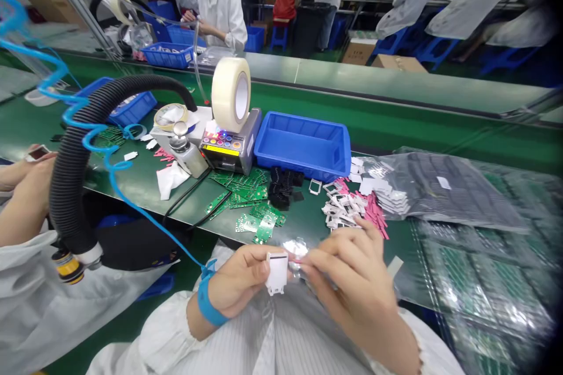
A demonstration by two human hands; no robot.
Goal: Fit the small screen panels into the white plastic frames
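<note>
My left hand [237, 281], with a blue wrist strap [209, 303] on its wrist, grips a small white rectangular plastic part [277, 275] upright between thumb and fingers. Close beside it, my right hand [356, 275] pinches at a shiny clear piece [294, 246] with a bit of pink near the fingertips; its exact kind is unclear. Beyond the right hand lie a heap of white frames [343, 211] and several pink strips [375, 214]. Green circuit boards [246, 187] and black parts [281, 186] are spread on the bench ahead of my hands.
A blue tray [303, 143] stands beside a tape dispenser [229, 149] carrying a tape roll [220, 96]. A black hose [65, 176] and a coiled blue cord [114, 173] cross the left. Bagged dark parts [457, 187] lie right. A co-worker's hands [33, 181] are at far left.
</note>
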